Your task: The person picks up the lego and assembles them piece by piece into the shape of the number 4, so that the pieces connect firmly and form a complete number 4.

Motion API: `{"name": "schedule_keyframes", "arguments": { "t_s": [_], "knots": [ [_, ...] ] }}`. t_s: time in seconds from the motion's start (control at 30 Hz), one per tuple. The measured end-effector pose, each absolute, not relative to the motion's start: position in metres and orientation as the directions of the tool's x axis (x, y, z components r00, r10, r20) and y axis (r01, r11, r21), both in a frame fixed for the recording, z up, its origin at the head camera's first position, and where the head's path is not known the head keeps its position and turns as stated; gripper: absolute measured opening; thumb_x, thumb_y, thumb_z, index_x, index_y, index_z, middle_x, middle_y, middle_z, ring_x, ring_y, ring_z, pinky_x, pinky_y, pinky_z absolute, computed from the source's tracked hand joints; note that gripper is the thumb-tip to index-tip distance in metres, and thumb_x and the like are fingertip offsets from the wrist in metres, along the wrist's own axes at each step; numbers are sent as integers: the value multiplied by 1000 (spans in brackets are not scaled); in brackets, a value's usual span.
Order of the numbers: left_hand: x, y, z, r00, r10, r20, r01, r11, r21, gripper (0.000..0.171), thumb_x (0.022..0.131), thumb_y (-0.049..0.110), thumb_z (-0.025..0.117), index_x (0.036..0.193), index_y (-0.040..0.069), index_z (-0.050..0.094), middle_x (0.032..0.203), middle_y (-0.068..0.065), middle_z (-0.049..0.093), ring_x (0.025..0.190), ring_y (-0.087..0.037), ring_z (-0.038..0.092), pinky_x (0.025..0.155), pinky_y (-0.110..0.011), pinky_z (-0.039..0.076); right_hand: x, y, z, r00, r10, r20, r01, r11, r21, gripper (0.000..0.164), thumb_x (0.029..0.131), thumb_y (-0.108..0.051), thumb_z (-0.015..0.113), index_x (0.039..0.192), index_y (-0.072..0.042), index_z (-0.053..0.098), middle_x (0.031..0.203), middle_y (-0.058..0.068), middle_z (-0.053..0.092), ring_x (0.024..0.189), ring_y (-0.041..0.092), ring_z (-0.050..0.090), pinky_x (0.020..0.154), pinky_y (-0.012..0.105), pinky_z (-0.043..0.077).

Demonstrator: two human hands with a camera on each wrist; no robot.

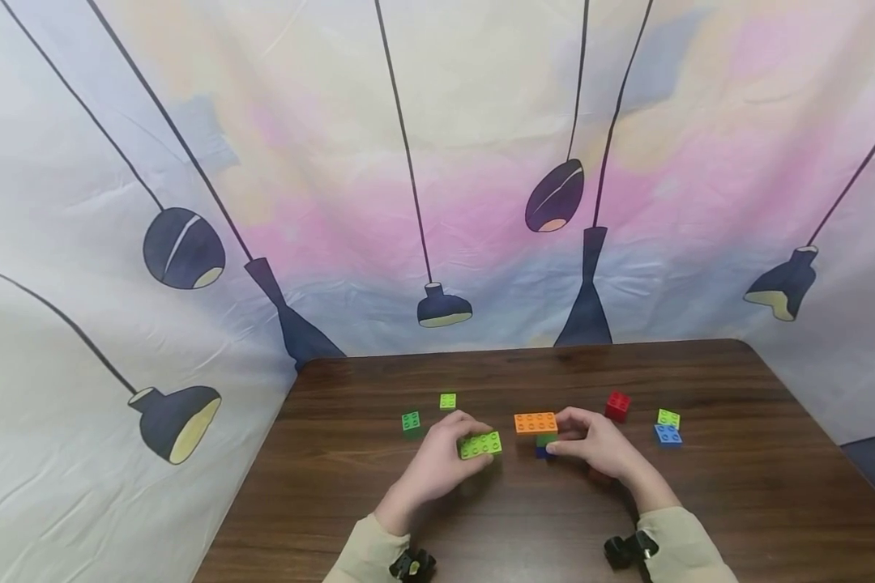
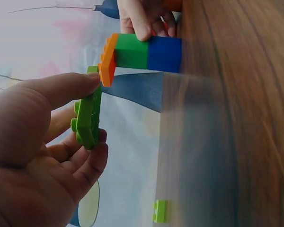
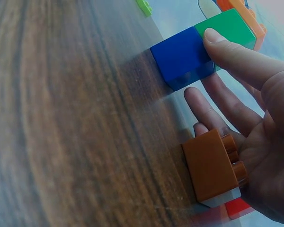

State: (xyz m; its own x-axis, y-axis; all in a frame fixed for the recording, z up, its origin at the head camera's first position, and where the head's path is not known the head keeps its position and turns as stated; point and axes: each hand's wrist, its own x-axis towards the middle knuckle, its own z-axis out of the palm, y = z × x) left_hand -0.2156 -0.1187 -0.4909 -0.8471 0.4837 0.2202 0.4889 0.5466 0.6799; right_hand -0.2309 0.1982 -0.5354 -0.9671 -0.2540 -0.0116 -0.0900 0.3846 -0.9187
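Observation:
My left hand (image 1: 441,455) pinches a lime-green flat brick (image 1: 480,444), thumb on one side and fingers on the other, its studs showing in the left wrist view. Just to the right stands a small brick stack: an orange flat brick (image 1: 535,423) on top, a green brick (image 2: 131,52) in the middle and a blue brick (image 2: 164,55) at the bottom. The orange brick juts out to the left. My right hand (image 1: 601,444) grips this stack, thumb across the green and blue bricks. A brown-orange brick (image 3: 210,165) stands by the right palm, hidden in the head view.
Farther back on the brown table (image 1: 379,518) lie a green brick (image 1: 411,421) and a small lime brick (image 1: 448,401) at left. A red brick (image 1: 617,406), another lime brick (image 1: 668,418) and a light-blue brick (image 1: 667,436) sit at right. A printed cloth hangs behind.

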Motion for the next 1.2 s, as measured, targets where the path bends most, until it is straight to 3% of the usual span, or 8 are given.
{"name": "schedule_keyframes", "arguments": {
  "t_s": [0.23,0.57,0.9,1.2],
  "knots": [
    [-217,-107,-484,-856,444,265,492,539,684,32,93,20,85,124,17,78,112,9,63,95,-10,57,79,-28,51,-231,198,-536,-968,-252,-5,-89,362,-928,41,88,-23,91,121,-10,71,119,7,75,107,26,72,94,50,60],
    [-219,-89,-470,-849,422,319,512,503,696,32,90,17,87,120,15,79,109,8,62,94,-11,57,78,-27,52,-232,199,-536,-960,-280,1,-106,360,-927,38,90,-26,89,121,-11,72,117,6,76,106,24,73,92,42,61],
    [-223,-69,-469,-855,410,317,499,482,721,32,87,13,87,117,16,79,108,8,61,95,-11,57,81,-27,53,-232,200,-537,-950,-312,31,-131,305,-943,35,92,-20,87,122,-9,71,118,8,75,106,26,73,90,39,61],
    [-229,-58,-474,-865,405,295,478,491,728,32,87,13,86,118,14,79,109,6,61,95,-9,57,83,-26,53,-233,200,-538,-949,-314,23,-131,328,-936,35,92,-26,88,120,-12,72,116,5,76,106,24,73,89,37,61]
  ]
}}
